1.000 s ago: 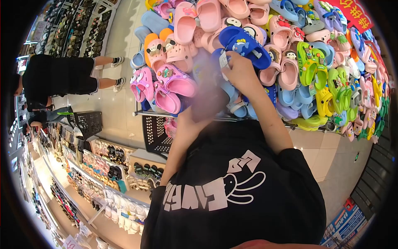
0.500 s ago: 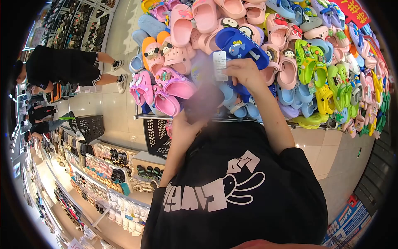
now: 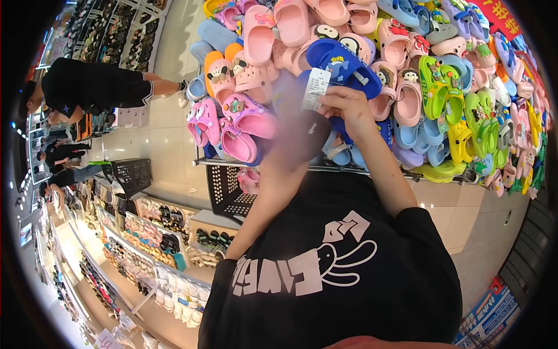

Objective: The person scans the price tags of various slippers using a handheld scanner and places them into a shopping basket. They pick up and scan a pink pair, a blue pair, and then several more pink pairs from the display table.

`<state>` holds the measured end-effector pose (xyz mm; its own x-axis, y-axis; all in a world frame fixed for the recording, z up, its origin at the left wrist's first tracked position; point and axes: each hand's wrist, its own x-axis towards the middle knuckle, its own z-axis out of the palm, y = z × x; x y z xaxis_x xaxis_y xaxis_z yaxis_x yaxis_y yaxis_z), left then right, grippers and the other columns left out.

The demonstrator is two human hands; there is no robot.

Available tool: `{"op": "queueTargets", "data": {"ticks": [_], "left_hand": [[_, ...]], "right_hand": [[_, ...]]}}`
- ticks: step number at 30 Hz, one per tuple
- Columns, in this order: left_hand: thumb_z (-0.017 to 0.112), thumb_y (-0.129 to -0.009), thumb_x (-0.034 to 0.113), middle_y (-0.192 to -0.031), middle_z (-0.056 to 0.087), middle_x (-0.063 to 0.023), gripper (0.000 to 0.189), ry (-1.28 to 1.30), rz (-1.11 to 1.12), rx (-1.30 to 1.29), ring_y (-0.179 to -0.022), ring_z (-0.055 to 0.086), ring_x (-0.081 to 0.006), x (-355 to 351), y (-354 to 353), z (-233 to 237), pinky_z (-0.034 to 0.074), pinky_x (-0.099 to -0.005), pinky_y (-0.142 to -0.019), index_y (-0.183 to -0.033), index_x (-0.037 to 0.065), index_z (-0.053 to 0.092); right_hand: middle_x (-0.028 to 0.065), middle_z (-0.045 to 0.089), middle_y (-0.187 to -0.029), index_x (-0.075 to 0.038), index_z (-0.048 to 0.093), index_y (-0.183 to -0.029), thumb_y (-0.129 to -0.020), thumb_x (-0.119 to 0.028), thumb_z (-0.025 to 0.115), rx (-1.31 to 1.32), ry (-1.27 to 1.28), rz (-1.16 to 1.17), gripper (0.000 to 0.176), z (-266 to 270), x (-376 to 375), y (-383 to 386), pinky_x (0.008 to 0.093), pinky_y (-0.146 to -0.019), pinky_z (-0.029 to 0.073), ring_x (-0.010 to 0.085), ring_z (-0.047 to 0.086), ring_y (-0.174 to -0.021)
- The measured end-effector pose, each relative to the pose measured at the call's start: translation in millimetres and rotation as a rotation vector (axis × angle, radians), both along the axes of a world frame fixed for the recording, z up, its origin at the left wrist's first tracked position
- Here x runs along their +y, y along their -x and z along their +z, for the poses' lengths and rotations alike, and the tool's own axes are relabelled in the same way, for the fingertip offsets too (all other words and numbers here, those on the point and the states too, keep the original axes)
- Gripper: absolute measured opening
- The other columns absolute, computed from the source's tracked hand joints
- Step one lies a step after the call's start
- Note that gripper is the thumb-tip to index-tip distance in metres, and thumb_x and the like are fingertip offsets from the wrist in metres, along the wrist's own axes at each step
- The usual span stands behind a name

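Note:
My right hand point(image 3: 347, 111) pinches the lower edge of a white price tag point(image 3: 317, 88) with printed lines. The tag overlaps the edge of a blue slipper point(image 3: 343, 65) with a cartoon fish on it. Close below the tag, my left hand point(image 3: 283, 166) grips a dark, rounded handheld object point(image 3: 314, 132) bearing a small light mark. A hazy smear covers much of this object and the left fingers, so I cannot tell its kind. Pink clogs with charms point(image 3: 247, 119) lie just left of my hands.
A heaped display of colourful children's clogs point(image 3: 439, 87) fills the upper right, with a metal rail point(image 3: 407, 173) along its front. A black perforated basket point(image 3: 224, 189) stands below it. At the left are a person in black point(image 3: 96, 87), another basket point(image 3: 131, 176) and shoe shelves point(image 3: 157, 256).
My left hand has moved up and right, bringing the dark object close to the price tag. The tag has tilted and shifted slightly right in my right hand.

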<state>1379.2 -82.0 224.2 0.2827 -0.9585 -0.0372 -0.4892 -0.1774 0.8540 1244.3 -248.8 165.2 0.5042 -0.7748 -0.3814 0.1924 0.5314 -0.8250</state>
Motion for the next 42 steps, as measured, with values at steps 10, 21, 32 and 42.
{"op": "queueTargets", "data": {"ticks": [10, 21, 32, 42], "left_hand": [[0.067, -0.078, 0.002, -0.092, 0.069, -0.0149, 0.03, 0.007, 0.008, -0.038, -0.082, 0.067, -0.0212, -5, 2, -1, 0.051, -0.0317, -0.075, -0.106, -0.003, 0.061], [0.076, -0.077, 0.014, -0.087, 0.071, -0.0135, 0.032, -0.261, 0.295, 0.16, -0.076, 0.068, -0.0197, 65, -37, -42, 0.051, -0.0314, -0.072, -0.103, -0.002, 0.065], [0.074, -0.076, 0.007, -0.102, 0.069, -0.0147, 0.041, -0.235, 0.384, 0.253, -0.092, 0.067, -0.0221, 113, -13, -31, 0.05, -0.0328, -0.084, -0.112, -0.006, 0.059], [0.074, -0.076, 0.012, -0.065, 0.065, -0.0041, 0.041, -0.138, 0.603, 0.263, -0.055, 0.059, -0.0106, 183, -15, -61, 0.047, -0.0256, -0.052, -0.112, -0.002, 0.06]], "right_hand": [[0.0101, 0.066, -0.077, 0.006, 0.067, -0.097, -0.081, -0.009, 0.07, -0.046, 0.014, -0.01, 0.022, -8, -1, 2, 0.0261, -0.061, 0.052, 0.017, 0.065, -0.064], [0.0151, 0.063, -0.098, -0.001, 0.058, -0.114, -0.084, -0.017, 0.064, 0.978, 1.083, 0.028, 0.034, 7, 5, 63, 0.0422, -0.073, 0.049, 0.032, 0.062, -0.084], [0.0165, 0.059, -0.103, 0.0, 0.058, -0.124, -0.083, -0.026, 0.066, 1.001, 1.245, 0.064, 0.049, -49, -5, 29, 0.0402, -0.078, 0.05, 0.034, 0.061, -0.094], [0.0215, 0.067, -0.1, -0.011, 0.063, -0.124, -0.086, -0.029, 0.063, 0.916, 0.916, 0.017, 0.042, -93, -40, 23, 0.0377, -0.077, 0.048, 0.0354, 0.065, -0.086]]}}
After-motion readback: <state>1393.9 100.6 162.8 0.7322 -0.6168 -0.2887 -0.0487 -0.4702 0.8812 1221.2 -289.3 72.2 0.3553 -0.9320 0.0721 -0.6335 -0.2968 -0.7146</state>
